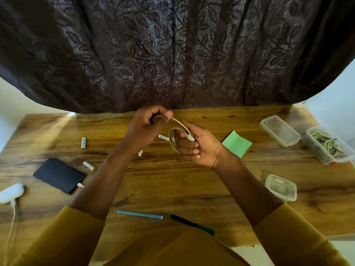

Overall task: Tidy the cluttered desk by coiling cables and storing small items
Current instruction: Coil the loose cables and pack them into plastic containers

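A beige cable (173,135) is partly wound into a small coil above the middle of the wooden desk (172,181). My right hand (197,145) grips the coil, with a white connector lying under its thumb. My left hand (148,124) pinches the loose strand just left of the coil, raised above the desk. Another white plug (140,153) of the cable hangs below my left wrist. Three white batteries (83,143) (89,166) (163,137) lie on the desk.
A black phone (58,175) with a plug in it and a white charger (12,192) lie at left. A green note (236,144), a lid (279,130), a box of bands (326,144) and a small closed box (280,187) sit right. Two pens (140,215) (192,224) lie near me. A dark curtain (172,54) hangs behind.
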`<state>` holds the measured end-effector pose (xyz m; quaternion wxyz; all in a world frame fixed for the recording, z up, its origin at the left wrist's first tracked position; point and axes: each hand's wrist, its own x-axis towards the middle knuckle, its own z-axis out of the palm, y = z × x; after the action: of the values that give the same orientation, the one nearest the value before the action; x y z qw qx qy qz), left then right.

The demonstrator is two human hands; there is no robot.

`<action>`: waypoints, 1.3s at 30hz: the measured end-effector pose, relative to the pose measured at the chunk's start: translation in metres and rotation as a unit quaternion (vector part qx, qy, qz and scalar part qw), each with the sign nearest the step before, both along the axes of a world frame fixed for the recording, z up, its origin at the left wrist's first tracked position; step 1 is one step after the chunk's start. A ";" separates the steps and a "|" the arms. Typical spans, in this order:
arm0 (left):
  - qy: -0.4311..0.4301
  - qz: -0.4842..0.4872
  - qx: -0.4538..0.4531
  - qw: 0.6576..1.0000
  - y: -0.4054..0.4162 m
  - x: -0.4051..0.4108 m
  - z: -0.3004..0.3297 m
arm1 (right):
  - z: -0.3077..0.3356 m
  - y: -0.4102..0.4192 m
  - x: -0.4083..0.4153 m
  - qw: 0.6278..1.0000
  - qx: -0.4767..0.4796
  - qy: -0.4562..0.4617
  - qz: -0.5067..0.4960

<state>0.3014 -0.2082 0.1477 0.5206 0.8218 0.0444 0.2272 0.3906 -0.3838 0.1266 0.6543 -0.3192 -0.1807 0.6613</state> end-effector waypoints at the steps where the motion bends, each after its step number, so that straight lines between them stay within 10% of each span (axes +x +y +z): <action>1: 0.001 0.005 -0.007 1.000 0.001 -0.001 -0.002 | 0.002 -0.001 -0.001 1.000 0.002 0.003 -0.001; 9: 0.003 0.070 -0.049 0.996 -0.011 0.000 -0.020 | 0.021 0.001 -0.003 0.997 0.077 -0.009 -0.018; 25: 0.031 0.032 0.291 0.956 -0.045 -0.022 -0.014 | 0.018 0.009 0.009 0.949 0.036 -0.112 -0.291; 39: 0.019 0.012 0.146 0.989 -0.050 -0.021 0.004 | 0.014 0.008 -0.010 0.914 -0.091 -0.257 -0.302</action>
<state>0.2808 -0.2578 0.1521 0.3910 0.8927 0.0305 0.2222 0.3805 -0.3759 0.1408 0.7219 -0.5756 -0.1763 0.3413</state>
